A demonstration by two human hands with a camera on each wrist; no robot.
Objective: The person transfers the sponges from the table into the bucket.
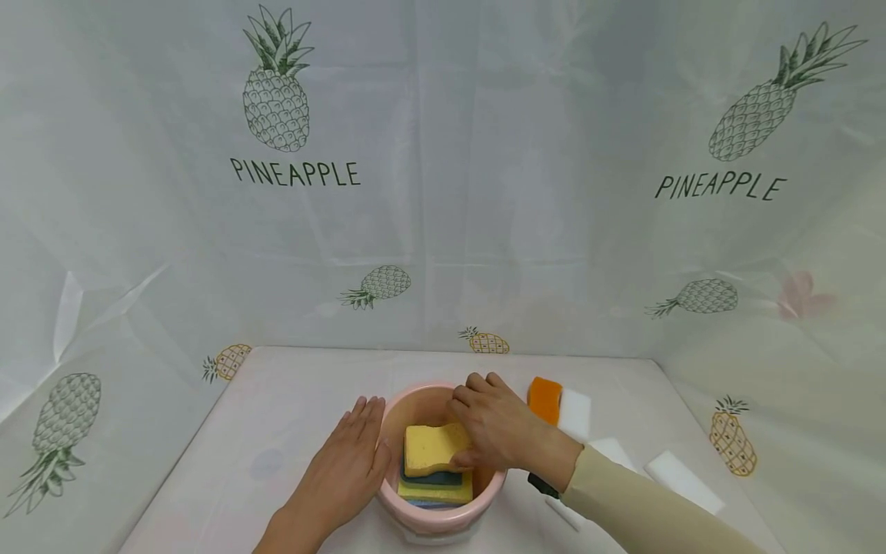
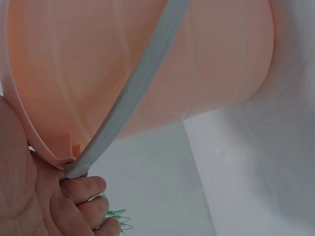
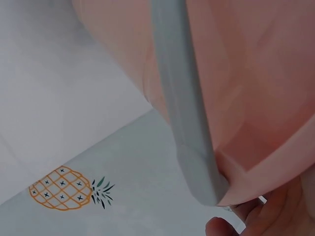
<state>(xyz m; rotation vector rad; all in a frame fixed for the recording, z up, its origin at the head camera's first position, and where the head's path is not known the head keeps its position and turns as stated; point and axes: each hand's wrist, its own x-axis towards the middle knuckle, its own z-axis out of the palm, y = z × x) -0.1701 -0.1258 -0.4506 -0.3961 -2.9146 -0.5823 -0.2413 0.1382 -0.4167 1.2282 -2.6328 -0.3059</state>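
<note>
A pink bucket stands on the table before me. Inside it lies a stack of sponges, with a yellow sponge on top, a dark green-blue sponge below and another yellow one under that. My left hand rests along the bucket's left rim, fingers fairly straight. Over the right rim reaches my right hand, thumb and curled fingers pinching the top yellow sponge's right end. Both wrist views show the bucket's outer wall and grey handle; the sponges are hidden there.
Right of the bucket lie an orange sponge, a white block beside it, and further white blocks. A dark object shows partly under my right wrist, near a thin white stick. A pineapple-print sheet hangs behind.
</note>
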